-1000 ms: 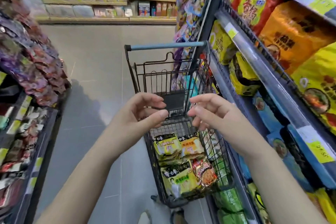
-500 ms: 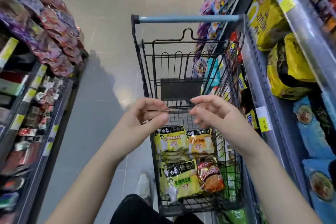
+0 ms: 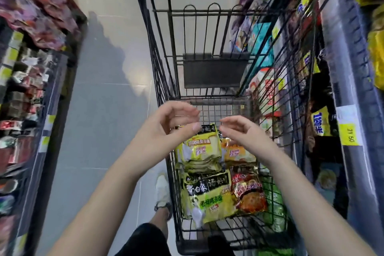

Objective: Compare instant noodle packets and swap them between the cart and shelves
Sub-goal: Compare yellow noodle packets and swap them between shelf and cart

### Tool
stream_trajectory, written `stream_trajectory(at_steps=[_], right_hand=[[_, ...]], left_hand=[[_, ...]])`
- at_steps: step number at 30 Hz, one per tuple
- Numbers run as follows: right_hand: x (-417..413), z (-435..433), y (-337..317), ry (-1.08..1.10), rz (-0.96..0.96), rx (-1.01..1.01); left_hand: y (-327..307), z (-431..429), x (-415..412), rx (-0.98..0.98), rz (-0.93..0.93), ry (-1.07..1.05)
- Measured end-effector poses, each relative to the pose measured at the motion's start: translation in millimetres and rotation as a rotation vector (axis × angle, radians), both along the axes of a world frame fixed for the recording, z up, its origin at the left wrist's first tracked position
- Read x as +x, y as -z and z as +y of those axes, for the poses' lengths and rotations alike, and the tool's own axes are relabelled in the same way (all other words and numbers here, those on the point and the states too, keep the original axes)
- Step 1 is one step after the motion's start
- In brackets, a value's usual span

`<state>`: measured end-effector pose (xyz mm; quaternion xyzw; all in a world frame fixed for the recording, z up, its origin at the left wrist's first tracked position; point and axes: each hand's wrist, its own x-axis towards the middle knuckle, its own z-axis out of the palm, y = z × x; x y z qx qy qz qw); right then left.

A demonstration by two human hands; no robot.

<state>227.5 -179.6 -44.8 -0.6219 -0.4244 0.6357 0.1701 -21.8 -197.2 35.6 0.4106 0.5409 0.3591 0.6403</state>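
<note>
A black wire cart [image 3: 166, 81] stands in the aisle below me. Several instant noodle packets lie in its basket: a yellow packet [image 3: 199, 147], an orange packet [image 3: 236, 153], a large yellow-green packet [image 3: 207, 197] and a red packet [image 3: 248, 195]. My left hand [image 3: 164, 131] and my right hand [image 3: 245, 133] hover side by side above the basket, fingers loosely curled, holding nothing. They sit just over the far ends of the yellow and orange packets.
Shelves of noodle and snack packets [image 3: 376, 52] run along the right, tight against the cart, with a yellow price tag [image 3: 349, 133]. A snack rack [image 3: 33, 14] lines the left. Grey floor [image 3: 104, 89] lies between. My white shoe [image 3: 163, 189] is beside the cart.
My view has tilted downward, so the cart fills more of the frame. Both hands have sunk toward the basket, keeping the same loosely curled pose.
</note>
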Motion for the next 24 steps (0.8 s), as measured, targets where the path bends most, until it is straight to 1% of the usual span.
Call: stream_trajectory(at_steps=[3, 6, 8, 14, 18, 24], right_hand=[[4, 1, 63, 0.044, -0.102, -0.099], [0, -1, 105, -0.008, -0.234, -0.214], [-7, 0, 123, -0.036, -0.268, -0.262], [-25, 3, 145, -0.113, -0.333, -0.316], [-32, 2, 156, -0.16, -0.346, -0.351], [-28, -3, 154, -0.1, -0.261, -0.405]], left_hand=[[21, -1, -2, -0.015, -0.012, -0.01], [34, -2, -4, -0.035, -0.015, 0.009], [38, 0, -5, -0.036, -0.012, 0.025], [44, 13, -10, -0.046, 0.006, 0.075], [46, 20, -12, -0.055, 0.014, 0.065], [46, 22, -15, -0.074, 0.025, 0.079]])
